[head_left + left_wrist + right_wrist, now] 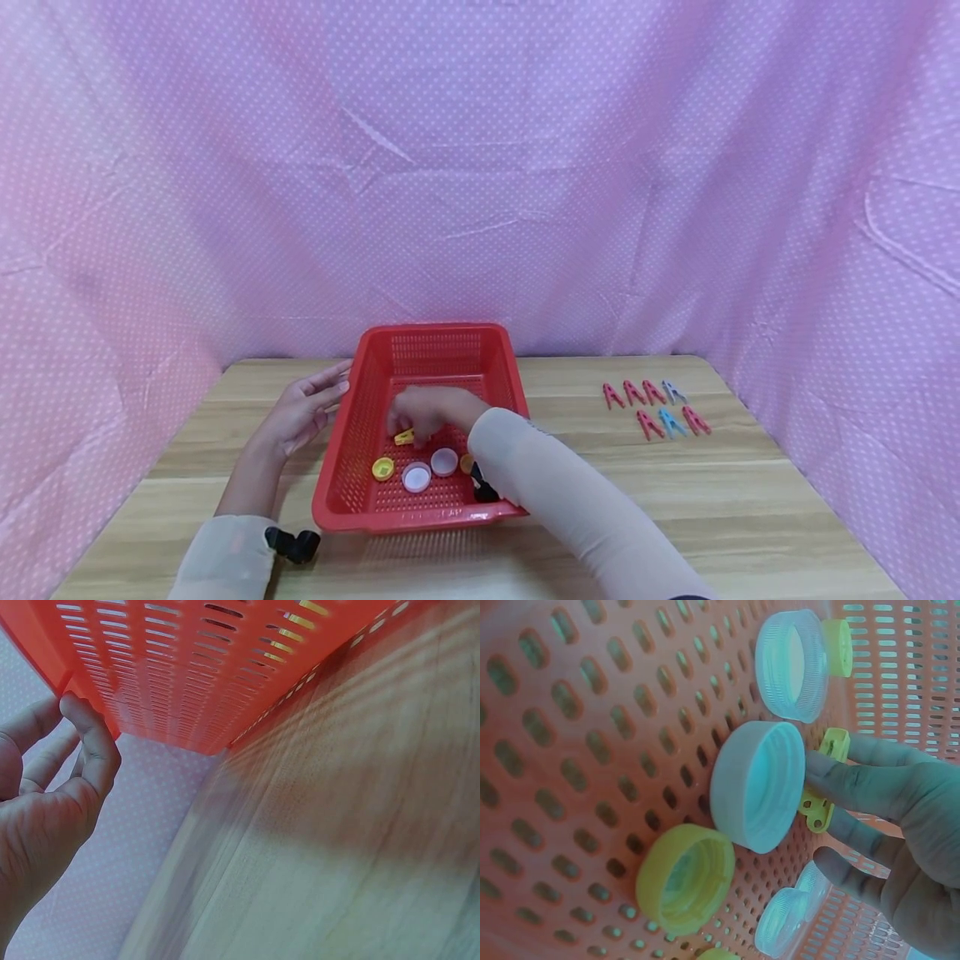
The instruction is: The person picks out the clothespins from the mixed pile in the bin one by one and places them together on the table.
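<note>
A red plastic basket (341, 475) with slotted walls stands on the table. Inside it, my right hand (427, 411) pinches a yellow clothespin (837, 742) between thumb and fingers, low over the basket's floor. Close beside that hand in the right wrist view lie a white cap (731, 784), a yellow cap (654, 881) and a clear ribbed lid (810, 667). On the basket's left side, my left hand (52, 817) holds the edge of the rim between thumb and forefinger, with its other fingers behind.
Several clothespins lie in two rows at the table's right, mostly red, with a blue clothespin (671, 422) and a grey clothespin (674, 392) among them. A pink dotted cloth (480, 208) hangs behind the wooden table (750, 500).
</note>
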Motion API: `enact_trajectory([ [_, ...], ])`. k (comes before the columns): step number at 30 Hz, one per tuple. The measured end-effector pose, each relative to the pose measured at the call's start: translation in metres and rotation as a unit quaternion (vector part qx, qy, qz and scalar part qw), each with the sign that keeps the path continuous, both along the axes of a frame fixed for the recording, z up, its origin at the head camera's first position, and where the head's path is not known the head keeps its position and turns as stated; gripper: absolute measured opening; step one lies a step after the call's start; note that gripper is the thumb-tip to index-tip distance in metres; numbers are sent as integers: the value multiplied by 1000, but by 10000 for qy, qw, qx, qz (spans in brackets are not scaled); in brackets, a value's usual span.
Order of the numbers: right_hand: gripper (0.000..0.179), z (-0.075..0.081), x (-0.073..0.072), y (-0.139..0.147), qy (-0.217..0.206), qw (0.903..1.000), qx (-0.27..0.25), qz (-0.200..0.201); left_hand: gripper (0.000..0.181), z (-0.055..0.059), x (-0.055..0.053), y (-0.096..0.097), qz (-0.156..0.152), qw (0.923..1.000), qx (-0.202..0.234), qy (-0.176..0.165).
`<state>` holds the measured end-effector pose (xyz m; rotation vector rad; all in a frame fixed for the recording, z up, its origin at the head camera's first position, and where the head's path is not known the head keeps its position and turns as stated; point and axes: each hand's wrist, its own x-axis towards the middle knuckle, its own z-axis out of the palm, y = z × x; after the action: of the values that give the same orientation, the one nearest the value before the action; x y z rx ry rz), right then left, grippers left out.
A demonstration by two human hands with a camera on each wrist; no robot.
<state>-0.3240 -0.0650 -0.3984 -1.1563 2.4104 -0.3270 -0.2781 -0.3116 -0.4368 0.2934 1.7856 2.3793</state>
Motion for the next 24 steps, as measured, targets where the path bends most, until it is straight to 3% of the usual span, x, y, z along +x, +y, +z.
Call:
enact_trajectory([
  [14,33,1,2,1,96,9999,15,133,48,0,0,0,-31,9999,103,21],
  [24,23,11,-1,-2,248,9968,-425,633,52,1,0,0,-40,10000,63,-12],
])
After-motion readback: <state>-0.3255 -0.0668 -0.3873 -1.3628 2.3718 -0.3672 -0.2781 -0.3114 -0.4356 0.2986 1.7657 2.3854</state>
